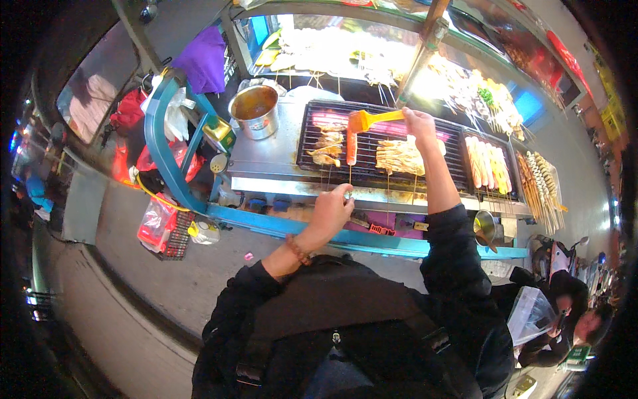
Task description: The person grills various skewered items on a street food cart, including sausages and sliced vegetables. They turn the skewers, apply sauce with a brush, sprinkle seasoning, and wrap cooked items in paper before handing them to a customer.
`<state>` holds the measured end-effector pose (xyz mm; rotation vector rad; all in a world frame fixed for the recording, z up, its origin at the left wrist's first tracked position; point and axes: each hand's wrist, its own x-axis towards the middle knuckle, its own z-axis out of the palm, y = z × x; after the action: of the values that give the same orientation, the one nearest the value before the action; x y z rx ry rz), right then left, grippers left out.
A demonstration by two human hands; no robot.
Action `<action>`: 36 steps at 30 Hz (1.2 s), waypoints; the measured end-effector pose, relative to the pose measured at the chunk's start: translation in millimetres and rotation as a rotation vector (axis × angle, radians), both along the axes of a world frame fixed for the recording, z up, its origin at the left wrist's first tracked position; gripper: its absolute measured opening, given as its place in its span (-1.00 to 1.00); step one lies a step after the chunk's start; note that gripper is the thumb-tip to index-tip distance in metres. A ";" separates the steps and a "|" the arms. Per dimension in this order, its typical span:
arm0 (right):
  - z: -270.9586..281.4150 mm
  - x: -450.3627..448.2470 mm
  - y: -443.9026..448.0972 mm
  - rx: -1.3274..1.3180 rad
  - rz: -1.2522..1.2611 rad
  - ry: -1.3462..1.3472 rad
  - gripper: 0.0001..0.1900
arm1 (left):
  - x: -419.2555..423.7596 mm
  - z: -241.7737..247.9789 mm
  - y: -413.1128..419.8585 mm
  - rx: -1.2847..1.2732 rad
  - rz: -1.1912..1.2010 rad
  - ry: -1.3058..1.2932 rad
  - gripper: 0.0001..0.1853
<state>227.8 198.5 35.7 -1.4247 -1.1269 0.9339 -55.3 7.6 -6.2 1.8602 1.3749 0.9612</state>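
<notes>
My left hand (333, 215), with a beaded bracelet at the wrist, pinches the lower end of a wooden skewer. That skewer carries a reddish sausage-like piece (352, 149) lying over the grill grate (364, 107). From the right, my right hand (419, 124) grips the handle of a yellow basting brush (371, 119), whose head touches the top of the skewered piece. Left of it on the grate lie browned meat skewers (326, 144); to its right are flat, pale-brown skewered pieces (398, 157). A metal pot of brown sauce (254, 109) stands on the steel counter left of the grill.
Pale and yellow skewers (486, 164) lie at the grill's right end, beside a tray of spiral skewers (543, 179). A blue metal rail (299, 234) crosses in front. At left are an oil tin (219, 132) and a crate (174, 237). A person (558, 319) is at lower right.
</notes>
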 end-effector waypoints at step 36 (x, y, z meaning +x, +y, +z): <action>94.9 -294.7 -1.3 1.006 0.555 -0.940 -0.67 | -146.6 -12.4 -48.8 0.158 0.336 0.053 -0.73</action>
<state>-66.9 197.3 130.6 -0.6381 -2.3208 -0.1313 -202.0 -41.2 -18.6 1.8113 1.7252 1.2242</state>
